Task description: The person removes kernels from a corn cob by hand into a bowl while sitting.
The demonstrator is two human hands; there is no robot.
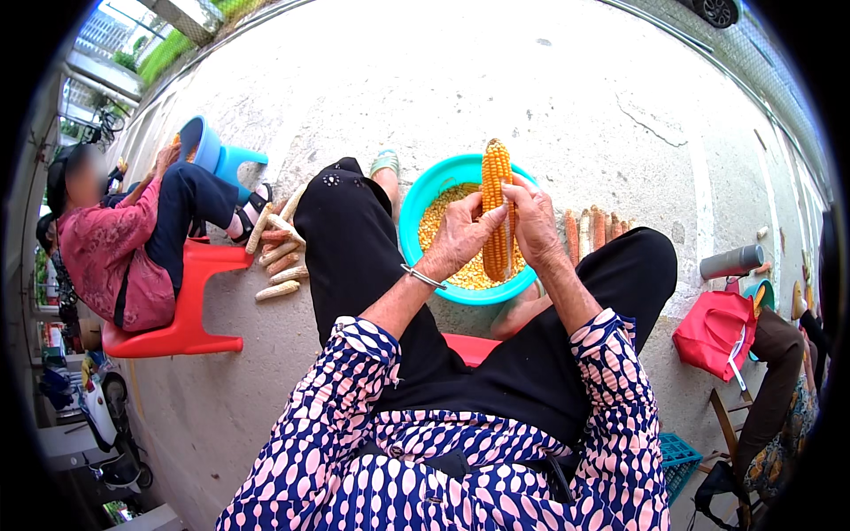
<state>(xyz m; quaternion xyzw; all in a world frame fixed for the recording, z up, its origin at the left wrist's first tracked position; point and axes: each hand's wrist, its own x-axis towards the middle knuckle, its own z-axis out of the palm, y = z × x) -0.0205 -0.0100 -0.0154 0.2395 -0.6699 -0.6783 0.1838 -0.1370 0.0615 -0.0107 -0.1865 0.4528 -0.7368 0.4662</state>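
An ear of yellow corn (496,232) is held upright between my two hands, its tip pointing away from me. My left hand (461,229) grips it from the left, thumb against the kernels; my right hand (533,216) holds its right side. A pale strip without kernels shows down the ear's right side. Beneath the hands stands a turquoise plastic basin (413,233) between my knees, with loose corn kernels (435,219) in it. A metal bangle circles my left wrist.
Corn cobs (282,257) lie on the concrete to the left, and more cobs (584,232) stand in a row by my right knee. A person on a red plastic stool (206,262) sits at left near a blue basin (207,141). At right are a grey flask (730,261) and a red bag (714,328).
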